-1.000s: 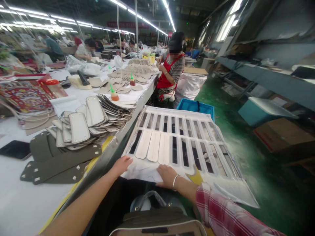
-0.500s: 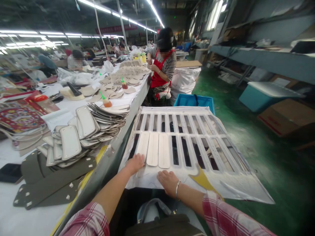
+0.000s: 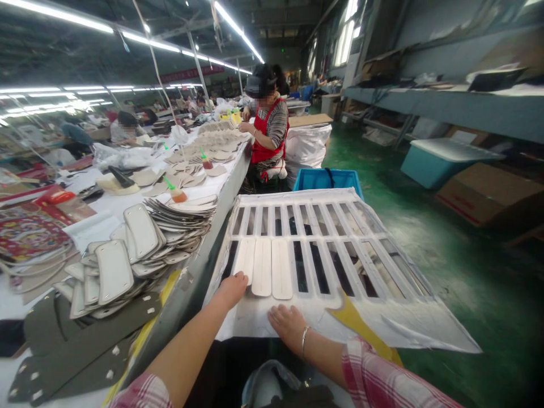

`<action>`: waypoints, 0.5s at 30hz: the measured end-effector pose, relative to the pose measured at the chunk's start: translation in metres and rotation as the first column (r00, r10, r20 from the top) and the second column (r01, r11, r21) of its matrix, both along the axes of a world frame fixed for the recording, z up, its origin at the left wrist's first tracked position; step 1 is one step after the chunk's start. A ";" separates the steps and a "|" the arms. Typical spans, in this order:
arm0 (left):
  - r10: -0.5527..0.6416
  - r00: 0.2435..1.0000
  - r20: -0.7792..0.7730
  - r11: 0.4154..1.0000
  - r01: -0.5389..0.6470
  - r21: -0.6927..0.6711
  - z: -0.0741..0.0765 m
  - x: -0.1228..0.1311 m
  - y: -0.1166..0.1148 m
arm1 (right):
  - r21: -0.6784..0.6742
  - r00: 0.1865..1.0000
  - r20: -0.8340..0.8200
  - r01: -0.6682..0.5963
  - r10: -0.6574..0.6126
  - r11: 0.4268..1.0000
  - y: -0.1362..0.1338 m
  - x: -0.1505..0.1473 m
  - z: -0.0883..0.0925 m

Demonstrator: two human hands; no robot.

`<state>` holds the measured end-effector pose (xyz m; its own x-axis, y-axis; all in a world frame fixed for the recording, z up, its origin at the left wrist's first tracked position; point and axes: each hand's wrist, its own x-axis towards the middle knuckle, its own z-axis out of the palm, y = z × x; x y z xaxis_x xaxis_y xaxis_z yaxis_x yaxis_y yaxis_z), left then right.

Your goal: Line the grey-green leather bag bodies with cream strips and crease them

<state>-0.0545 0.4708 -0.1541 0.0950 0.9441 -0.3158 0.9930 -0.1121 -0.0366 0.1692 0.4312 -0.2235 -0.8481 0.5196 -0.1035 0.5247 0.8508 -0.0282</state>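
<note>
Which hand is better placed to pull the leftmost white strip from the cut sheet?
Left: the left hand touches the strip at its near end; the right hand lies flat on the sheet.

Factory workshop: left of the fingers [image 3: 238, 278], a long white workbench [image 3: 232, 187] holds stacked grey oval pieces [image 3: 178, 224]; beyond, a red-aproned person [image 3: 267, 136] works under fluorescent strip lights [image 3: 238, 31].
</note>
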 end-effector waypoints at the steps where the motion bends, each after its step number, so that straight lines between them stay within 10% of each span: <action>1: -0.007 0.999 0.032 1.000 0.008 -0.014 0.002 0.001 0.003 | 0.010 1.000 0.000 -0.007 0.007 1.000 0.001 -0.001 -0.001; 8: 0.233 0.883 0.408 0.968 -0.249 -0.015 0.000 -0.013 -0.001 | -0.007 0.998 -0.034 -0.053 0.052 0.999 0.010 0.007 0.012; 15: 0.531 0.252 0.809 0.641 -0.744 -0.189 -0.028 -0.008 -0.006 | -0.033 0.996 -0.077 -0.049 0.047 0.998 0.012 0.010 0.021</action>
<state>-0.0621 0.4644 -0.1825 -0.4829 0.8307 -0.2771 0.3568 0.4756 0.8040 0.1793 0.4435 -0.2029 -0.8781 0.4752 -0.0549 0.4784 0.8729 -0.0961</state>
